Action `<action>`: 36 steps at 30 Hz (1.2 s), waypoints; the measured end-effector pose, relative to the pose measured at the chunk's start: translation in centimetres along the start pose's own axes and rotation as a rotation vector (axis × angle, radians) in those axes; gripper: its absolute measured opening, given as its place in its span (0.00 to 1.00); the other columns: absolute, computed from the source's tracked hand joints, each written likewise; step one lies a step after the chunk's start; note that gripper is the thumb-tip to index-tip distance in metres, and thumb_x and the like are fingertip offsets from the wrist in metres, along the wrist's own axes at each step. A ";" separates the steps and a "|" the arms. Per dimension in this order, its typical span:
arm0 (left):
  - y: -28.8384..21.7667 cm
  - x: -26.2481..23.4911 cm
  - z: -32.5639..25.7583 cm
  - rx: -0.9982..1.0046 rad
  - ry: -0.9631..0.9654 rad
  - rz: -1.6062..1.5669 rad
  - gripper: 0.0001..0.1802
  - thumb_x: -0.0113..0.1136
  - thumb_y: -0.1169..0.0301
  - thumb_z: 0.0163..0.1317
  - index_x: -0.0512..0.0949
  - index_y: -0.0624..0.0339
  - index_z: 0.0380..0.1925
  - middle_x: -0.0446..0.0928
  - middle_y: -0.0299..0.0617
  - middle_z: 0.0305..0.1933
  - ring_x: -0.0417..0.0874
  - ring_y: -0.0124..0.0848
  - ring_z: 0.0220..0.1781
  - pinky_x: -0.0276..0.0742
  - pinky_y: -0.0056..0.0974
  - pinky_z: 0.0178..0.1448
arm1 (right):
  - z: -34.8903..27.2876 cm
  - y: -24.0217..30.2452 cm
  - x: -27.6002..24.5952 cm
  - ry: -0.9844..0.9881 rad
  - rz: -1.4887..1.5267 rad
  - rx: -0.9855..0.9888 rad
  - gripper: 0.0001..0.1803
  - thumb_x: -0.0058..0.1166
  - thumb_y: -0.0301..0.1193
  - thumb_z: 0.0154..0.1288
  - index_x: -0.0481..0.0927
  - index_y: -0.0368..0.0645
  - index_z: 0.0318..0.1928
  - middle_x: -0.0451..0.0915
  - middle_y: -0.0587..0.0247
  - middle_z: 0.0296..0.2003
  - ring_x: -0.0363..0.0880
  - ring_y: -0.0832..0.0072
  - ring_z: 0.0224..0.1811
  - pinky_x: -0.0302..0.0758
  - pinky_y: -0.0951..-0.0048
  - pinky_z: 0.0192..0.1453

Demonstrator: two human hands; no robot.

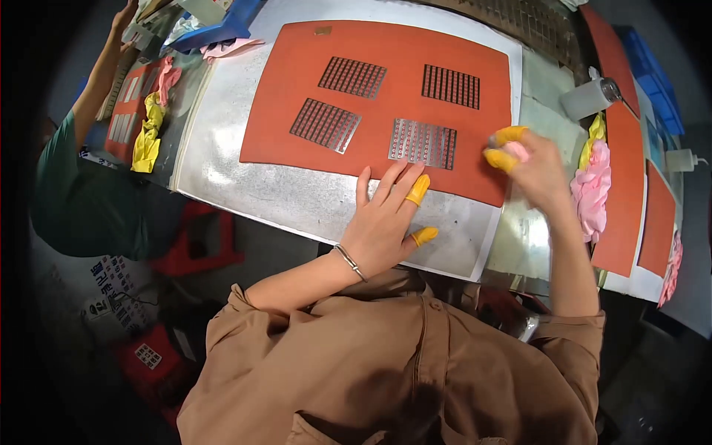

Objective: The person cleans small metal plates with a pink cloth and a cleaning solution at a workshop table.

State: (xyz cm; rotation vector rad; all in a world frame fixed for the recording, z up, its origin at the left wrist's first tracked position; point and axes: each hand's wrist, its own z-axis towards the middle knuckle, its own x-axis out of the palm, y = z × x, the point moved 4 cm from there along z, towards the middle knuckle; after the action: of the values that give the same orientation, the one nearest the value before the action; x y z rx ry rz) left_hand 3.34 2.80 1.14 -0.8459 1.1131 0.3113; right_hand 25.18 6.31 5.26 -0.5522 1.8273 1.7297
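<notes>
Several thin metal sheets with rows of small perforations lie on an orange-red mat [386,89]. My left hand [382,222] is open, its fingers stretched out, wearing yellow finger cots on the thumb and index finger. Its fingertips rest at the lower edge of the nearest perforated metal sheet [423,144]. Over the mat's right edge, my right hand [538,167] is closed around a pink cloth [518,151], which shows between the fingers. Yellow finger cots cover its thumb and a finger too. The other perforated sheets [325,124] lie apart from both hands.
A clear bottle [586,99] lies tilted at the right, near crumpled pink cloth [591,193]. Another person's arm and green sleeve [74,156] are at the left, beside a yellow cloth [150,133]. A blue tray [222,28] stands at the far left.
</notes>
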 end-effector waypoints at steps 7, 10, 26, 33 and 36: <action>0.1 0.1 0.1 -0.011 -0.007 -0.009 0.34 0.61 0.56 0.51 0.67 0.64 0.55 0.60 0.43 0.66 0.57 0.40 0.69 0.39 0.65 0.66 | 2.9 0.0 6.4 -0.109 -0.129 -0.057 0.10 0.58 0.32 0.52 0.81 0.40 0.33 0.81 0.52 0.32 0.80 0.56 0.34 0.74 0.61 0.39; 0.4 0.2 -0.2 -0.022 -0.008 -0.009 0.34 0.60 0.56 0.52 0.68 0.64 0.55 0.60 0.42 0.66 0.57 0.38 0.69 0.38 0.66 0.66 | 3.4 0.8 6.8 -0.106 -0.223 -0.089 0.08 0.56 0.32 0.53 0.81 0.41 0.31 0.80 0.53 0.30 0.78 0.55 0.32 0.73 0.57 0.37; 0.4 0.2 0.4 -0.014 -0.028 -0.005 0.33 0.61 0.54 0.51 0.69 0.64 0.53 0.62 0.43 0.64 0.60 0.40 0.67 0.41 0.64 0.65 | 1.7 1.1 8.1 -0.205 -0.411 -0.338 0.07 0.55 0.32 0.53 0.80 0.42 0.28 0.77 0.54 0.23 0.76 0.55 0.24 0.72 0.57 0.27; 0.0 0.2 0.0 -0.014 -0.040 0.040 0.35 0.62 0.56 0.50 0.67 0.65 0.54 0.60 0.44 0.65 0.58 0.40 0.67 0.41 0.64 0.66 | 1.4 0.6 8.4 -0.218 -0.412 -0.401 0.06 0.55 0.31 0.52 0.79 0.42 0.27 0.76 0.55 0.22 0.76 0.57 0.25 0.72 0.57 0.27; -0.2 0.2 0.2 0.009 -0.045 0.053 0.35 0.62 0.55 0.50 0.67 0.65 0.55 0.59 0.44 0.65 0.58 0.40 0.67 0.41 0.64 0.66 | 2.3 0.6 7.9 -0.203 -0.378 -0.431 0.06 0.55 0.31 0.52 0.79 0.42 0.27 0.77 0.56 0.23 0.77 0.56 0.25 0.72 0.56 0.28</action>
State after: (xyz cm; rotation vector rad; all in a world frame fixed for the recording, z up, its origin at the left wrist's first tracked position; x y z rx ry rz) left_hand 3.75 2.78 1.10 -0.7987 1.0959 0.3670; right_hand 19.12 9.29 0.60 -0.8001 1.1251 1.8336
